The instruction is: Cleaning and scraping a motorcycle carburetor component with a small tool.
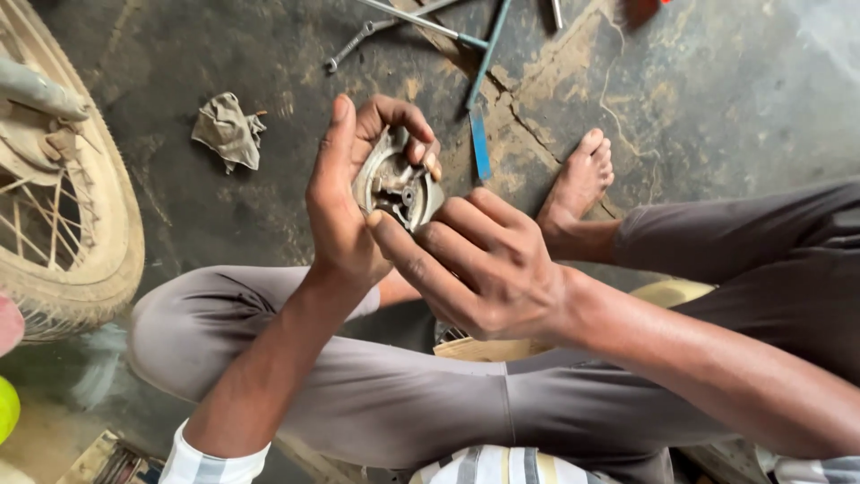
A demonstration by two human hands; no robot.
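Both hands on one part: a round metal brake plate (pixel 396 186), grey and grimy, held up in front of the knees, above the concrete floor (pixel 717 81).

Left hand (pixel 345 193) grips it, thumb up the near rim, fingers curled over the far edge. Right hand (pixel 479 260) presses in from the plate's lower right, thumb and fingertips on the rim and inner face. Neither hand is slack.

Handling, my read: cast metal, stiff, fairly heavy for its size, likely greasy, so slippery. Best hold is the outer rim; the inner pivots and small fittings look fiddly to hold by.

Around the plate: crumpled rag (pixel 229 131) on the floor to its left, spoked wheel (pixel 63 206) further left, long spanner (pixel 358 38) and a T-handle wrench (pixel 484 54) beyond it, bare foot (pixel 580 179) to its right.
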